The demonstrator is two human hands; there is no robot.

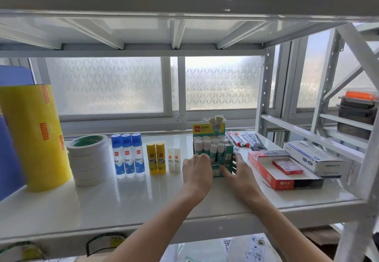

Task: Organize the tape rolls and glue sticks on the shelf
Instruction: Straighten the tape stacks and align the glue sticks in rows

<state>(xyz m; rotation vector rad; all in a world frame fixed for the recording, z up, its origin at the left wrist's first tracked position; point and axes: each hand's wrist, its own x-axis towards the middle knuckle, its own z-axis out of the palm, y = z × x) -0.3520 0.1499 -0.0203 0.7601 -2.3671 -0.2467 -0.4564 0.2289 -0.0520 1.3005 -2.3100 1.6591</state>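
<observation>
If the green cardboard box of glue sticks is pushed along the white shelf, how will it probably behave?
Packed with upright sticks, the green cardboard box is probably heavy for its size. It stands tall and narrow, so a high push may tip it. The glossy white shelf should let it slide easily.

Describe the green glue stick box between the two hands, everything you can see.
The green display box looks like cardboard, open-topped, with a yellow-and-green header card raised at its back. Rows of white-capped glue sticks stand upright inside. It stands upright on the white shelf, right of two small white sticks, left of the red box. The left hand grips its left front; the right hand holds its right side. Its lower front is hidden.
</observation>
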